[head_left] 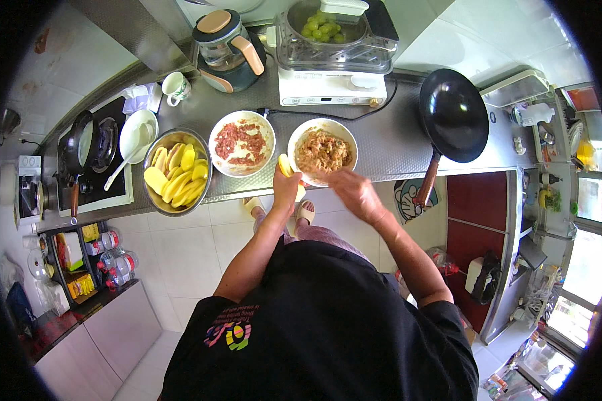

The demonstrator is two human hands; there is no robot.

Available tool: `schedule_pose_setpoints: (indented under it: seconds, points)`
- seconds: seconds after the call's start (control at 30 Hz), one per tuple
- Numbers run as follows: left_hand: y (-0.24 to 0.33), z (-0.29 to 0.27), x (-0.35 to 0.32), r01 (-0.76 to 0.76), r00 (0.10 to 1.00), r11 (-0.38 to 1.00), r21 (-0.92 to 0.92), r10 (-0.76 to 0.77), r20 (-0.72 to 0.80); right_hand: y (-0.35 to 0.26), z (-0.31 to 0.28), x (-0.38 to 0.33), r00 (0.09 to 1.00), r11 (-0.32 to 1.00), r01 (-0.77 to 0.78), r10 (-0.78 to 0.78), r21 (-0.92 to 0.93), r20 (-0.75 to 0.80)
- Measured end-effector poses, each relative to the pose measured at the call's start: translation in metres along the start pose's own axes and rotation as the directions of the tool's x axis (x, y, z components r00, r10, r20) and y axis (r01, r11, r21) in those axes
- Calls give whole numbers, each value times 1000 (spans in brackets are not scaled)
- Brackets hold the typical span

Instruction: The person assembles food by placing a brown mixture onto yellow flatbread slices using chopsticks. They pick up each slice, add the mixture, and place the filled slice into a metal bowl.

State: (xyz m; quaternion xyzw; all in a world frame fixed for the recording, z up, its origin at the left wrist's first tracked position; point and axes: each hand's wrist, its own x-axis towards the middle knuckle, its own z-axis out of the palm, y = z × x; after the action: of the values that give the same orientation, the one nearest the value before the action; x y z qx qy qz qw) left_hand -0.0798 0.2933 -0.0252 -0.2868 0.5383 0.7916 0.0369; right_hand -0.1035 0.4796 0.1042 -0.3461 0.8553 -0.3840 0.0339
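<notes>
My left hand (287, 189) is at the counter's front edge, its fingers closed on a yellow slice (285, 165) that sticks up above them. Just right of it stands a white bowl (293, 137) of brownish minced filling (324, 148). My right hand (356, 194) is at this bowl's near rim, fingers curled together; whatever they grip is hidden. Left of that bowl is a second white bowl (215, 155) with pink minced meat (242, 140) spread inside. Farther left, a metal bowl (208, 184) holds several yellow slices (180, 175) like the one in my left hand.
A black wok (453, 110) lies at the right, handle over the front edge. Behind the bowls stand a kettle (224, 50) and a white appliance (331, 87) with green grapes above. Left are a white bowl with a ladle (122, 170), a mug (175, 87) and a stove pan (80, 144).
</notes>
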Motion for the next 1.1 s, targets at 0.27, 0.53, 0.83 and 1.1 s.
schedule_pose_setpoints:
  seconds: [0.27,0.53,0.83,1.1]
  points:
    - [2,3,-1,-6,1000,998,-57,5,-6,33,-4,5,937,989,-137,146,50,-319]
    - [-2,-1,0,-3,1000,1000,-23,3,-9,15,-37,-16,999,999,-46,45,17,9]
    - [3,-1,-4,-10,1000,1000,-19,10,-2,30,4,-14,938,950,-235,278,207,-208]
    - [5,0,-2,0,1000,1000,-5,0,-14,26,-1,-2,972,970,-235,236,66,-15]
